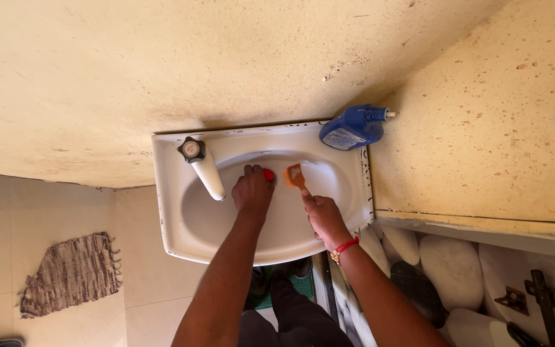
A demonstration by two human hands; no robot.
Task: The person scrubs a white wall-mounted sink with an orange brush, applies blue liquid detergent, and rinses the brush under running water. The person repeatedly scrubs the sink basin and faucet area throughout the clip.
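While both forearms rise from the bottom centre of the frame, dark trousers (297, 315) and a strip of green mat (303, 286) visible between them at the lower edge. To the lower right, pale rounded stones (448, 263) and dark metal brackets (534, 299); at lower left, a grey woven rag (69, 273) flat on the pale floor tiles (155, 270). Just above centre, a white wall-hung basin (175, 225), wide rim all round, bowl oval. Left hand (252, 191) palm down inside the bowl near mid-frame, fingers curled close over a small red object (269, 174) pressed against the far inner wall; only the red end showing past the fingertips, so its shape cannot be told. Right hand (321, 215) just right of it, also in the bowl, a red thread band (343, 247) at the wrist, fingers closed tight round the handle of an orange brush (295, 175), brush head tilted up toward the far wall and touching the porcelain, just beside the red object but apart from it. Left of the hands, a white tap spout (210, 177) slanting down over the bowl, topped by a dark cross-shaped knob (191, 150) on the rear rim. On the upper right corner of the rim, a blue plastic bottle (353, 127) lying on its side, nozzle toward the right. Beyond, filling the top of the frame, cream plastered wall (162, 71), with a speckled wall (496, 115) meeting it at upper right.
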